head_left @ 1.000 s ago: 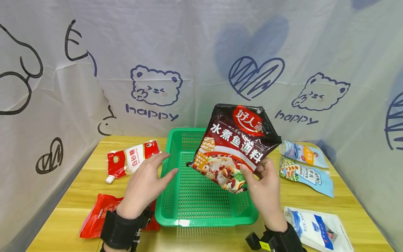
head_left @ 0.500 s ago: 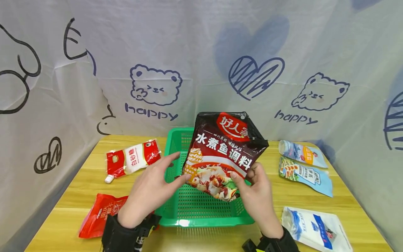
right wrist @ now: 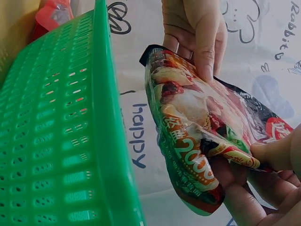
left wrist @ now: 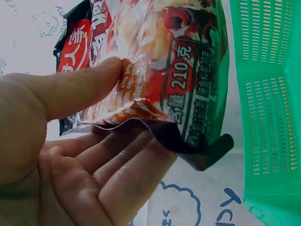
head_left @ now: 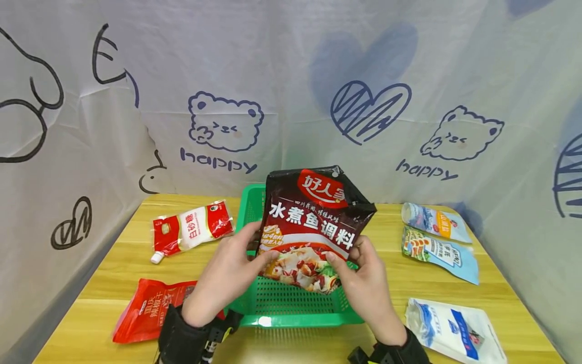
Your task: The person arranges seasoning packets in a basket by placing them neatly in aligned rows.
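Observation:
Both hands hold a dark red and black seasoning packet [head_left: 313, 227] with a picture of a fish dish, raised over a green plastic basket [head_left: 295, 319]. My left hand [head_left: 227, 275] pinches its left edge, thumb on the front and fingers behind, as the left wrist view shows at the packet's side [left wrist: 174, 66]. At the lower right edge my right hand [head_left: 370, 283] grips it, thumb in front and fingers underneath. In the right wrist view the packet [right wrist: 197, 108] tilts beside the basket wall [right wrist: 61, 117].
On the wooden table, a red and white sugar pouch [head_left: 193, 228] and a red bag [head_left: 147, 311] lie left of the basket. Light blue pouches [head_left: 438, 222] and a white and blue bag [head_left: 456, 328] lie on the right. A printed curtain [head_left: 291, 91] hangs behind.
The packet has moved left and down with my right hand. My left hand, apart from it a second ago, has come to its left edge and taken hold.

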A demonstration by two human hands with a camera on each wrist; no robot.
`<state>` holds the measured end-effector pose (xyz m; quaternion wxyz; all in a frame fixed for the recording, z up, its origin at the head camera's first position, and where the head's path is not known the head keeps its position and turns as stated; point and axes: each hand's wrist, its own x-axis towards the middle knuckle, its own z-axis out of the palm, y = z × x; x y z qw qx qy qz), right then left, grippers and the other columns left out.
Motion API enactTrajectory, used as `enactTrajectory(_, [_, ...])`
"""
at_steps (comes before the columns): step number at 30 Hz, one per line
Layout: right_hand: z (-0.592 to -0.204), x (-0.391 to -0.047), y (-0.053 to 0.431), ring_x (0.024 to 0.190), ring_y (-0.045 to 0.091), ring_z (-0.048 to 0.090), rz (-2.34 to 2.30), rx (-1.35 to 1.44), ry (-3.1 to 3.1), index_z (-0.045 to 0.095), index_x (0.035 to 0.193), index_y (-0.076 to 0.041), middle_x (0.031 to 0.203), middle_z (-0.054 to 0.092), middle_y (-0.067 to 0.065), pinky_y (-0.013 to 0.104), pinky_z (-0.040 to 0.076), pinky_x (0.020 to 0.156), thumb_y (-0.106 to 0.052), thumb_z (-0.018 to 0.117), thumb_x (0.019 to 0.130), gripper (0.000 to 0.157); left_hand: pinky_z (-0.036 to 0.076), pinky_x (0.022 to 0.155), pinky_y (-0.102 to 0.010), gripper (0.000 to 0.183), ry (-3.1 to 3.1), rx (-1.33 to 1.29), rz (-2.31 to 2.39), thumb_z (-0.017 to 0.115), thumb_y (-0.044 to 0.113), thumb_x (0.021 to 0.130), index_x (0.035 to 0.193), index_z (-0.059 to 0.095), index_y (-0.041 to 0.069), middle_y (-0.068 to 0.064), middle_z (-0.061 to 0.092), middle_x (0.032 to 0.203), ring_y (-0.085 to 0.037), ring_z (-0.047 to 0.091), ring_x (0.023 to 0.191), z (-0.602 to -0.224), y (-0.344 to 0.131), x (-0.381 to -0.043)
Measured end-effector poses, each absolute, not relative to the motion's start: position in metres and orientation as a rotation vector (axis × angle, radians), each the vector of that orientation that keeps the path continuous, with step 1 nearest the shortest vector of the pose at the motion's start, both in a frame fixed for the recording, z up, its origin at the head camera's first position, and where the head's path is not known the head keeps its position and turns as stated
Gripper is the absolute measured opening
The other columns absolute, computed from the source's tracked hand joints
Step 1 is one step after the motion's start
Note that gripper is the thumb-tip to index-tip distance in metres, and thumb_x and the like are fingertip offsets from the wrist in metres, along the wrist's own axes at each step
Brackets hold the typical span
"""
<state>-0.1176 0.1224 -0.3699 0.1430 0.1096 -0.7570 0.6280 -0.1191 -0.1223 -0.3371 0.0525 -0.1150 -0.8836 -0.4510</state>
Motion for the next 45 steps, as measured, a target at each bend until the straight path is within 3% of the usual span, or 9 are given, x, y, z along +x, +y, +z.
enactTrajectory(6, [-0.37,-0.121,0.125,0.092,0.015,0.071,1.799,0.371,-2.227,0.055,0.121,0.003,0.111,0.074,0.021,0.026,0.059,0.061,0.006,0.07,0.095,0.031,0.055,0.077,-0.035,0.053,-2.671,-0.33,-1.364,0.08,0.018,0.093,0.139,0.057,0.004,-0.008,0.074,0.117,-0.015,0.065,0.088,-0.338,-0.119,-0.119])
enactTrajectory(13, [-0.365,-0.122,0.13,0.097,0.013,0.07,1.838,0.405,-2.239,0.05,0.127,0.005,0.116,0.071,0.026,0.028,0.063,0.076,0.004,0.065,0.099,0.032,0.056,0.078,-0.036,0.036,-2.533,-0.416,-1.346,0.08,0.009,0.091,0.122,0.064,0.003,-0.008,0.076,0.11,-0.016,0.069,0.091,-0.338,-0.119,-0.118])
enactTrajectory(18, [-0.361,-0.128,0.137,0.094,0.012,0.07,1.802,0.483,-2.253,0.051,0.129,0.006,0.115,0.071,0.026,0.031,0.064,0.075,0.003,0.066,0.099,0.034,0.056,0.075,-0.033,0.03,-2.467,-0.434,-1.324,0.08,0.006,0.09,0.116,0.065,0.003,-0.008,0.076,0.106,-0.017,0.07,0.092,-0.337,-0.12,-0.117])
enactTrajectory(24, [-0.349,-0.14,0.147,0.092,0.012,0.071,1.738,0.58,-2.236,0.048,0.137,0.008,0.123,0.069,0.028,0.033,0.064,0.07,0.004,0.065,0.098,0.042,0.057,0.078,-0.036,0.031,-2.48,-0.419,-1.339,0.08,0.006,0.09,0.117,0.064,0.003,-0.008,0.076,0.107,-0.018,0.07,0.094,-0.337,-0.121,-0.116])
enactTrajectory(33, [-0.327,-0.161,0.157,0.096,0.014,0.074,1.78,0.599,-2.283,0.046,0.141,0.002,0.135,0.065,0.023,0.034,0.064,0.071,0.0,0.063,0.102,0.043,0.058,0.084,-0.04,0.035,-2.578,-0.384,-1.357,0.079,0.009,0.092,0.12,0.06,0.002,-0.009,0.075,0.109,-0.018,0.068,0.092,-0.337,-0.124,-0.117])
enactTrajectory(39, [-0.316,-0.172,0.157,0.089,0.015,0.077,1.784,0.568,-2.381,0.051,0.135,0.002,0.133,0.067,0.024,0.035,0.065,0.072,0.002,0.067,0.098,0.041,0.058,0.085,-0.04,0.037,-2.639,-0.373,-1.361,0.078,0.01,0.093,0.124,0.058,0.003,-0.007,0.074,0.108,-0.017,0.066,0.093,-0.336,-0.125,-0.118])
enactTrajectory(45, [-0.313,-0.179,0.155,0.09,0.023,0.077,1.758,0.546,-2.455,0.056,0.126,0.0,0.13,0.07,0.02,0.038,0.065,0.073,0.0,0.07,0.097,0.033,0.057,0.093,-0.046,0.039,-2.686,-0.374,-1.393,0.075,0.011,0.096,0.129,0.057,0.004,-0.006,0.072,0.112,-0.019,0.066,0.101,-0.335,-0.128,-0.119])
